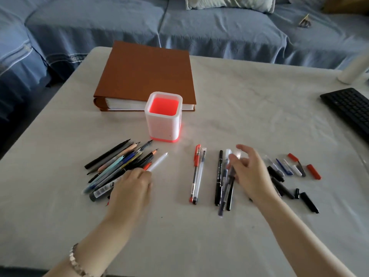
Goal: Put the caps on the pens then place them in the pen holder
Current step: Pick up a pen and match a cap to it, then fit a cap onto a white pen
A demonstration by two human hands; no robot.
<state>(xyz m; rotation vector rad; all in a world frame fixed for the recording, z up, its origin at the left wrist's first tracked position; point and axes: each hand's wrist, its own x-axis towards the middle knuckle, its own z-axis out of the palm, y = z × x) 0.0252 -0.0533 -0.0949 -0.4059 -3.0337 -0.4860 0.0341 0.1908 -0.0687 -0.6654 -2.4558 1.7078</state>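
Observation:
A white pen holder (163, 124) with a glowing red inside stands at the middle of the table, nothing showing in it. To its lower left lies a pile of uncapped pens and pencils (115, 162). My left hand (130, 186) rests on that pile, its fingers curled round the lower end of a white pen (159, 161). Two capped pens, one red (196, 168), lie in the middle. My right hand (249, 172), blurred with fingers spread, hovers over a black marker (219, 176) and the pens beside it. Several loose caps (295, 168) lie further right, partly hidden by that hand.
A thick brown binder (147, 72) lies right behind the holder. A black keyboard (349, 108) sits at the right edge, with a white cylinder (355, 66) behind it. A blue-covered sofa (199, 27) runs along the far side of the white table.

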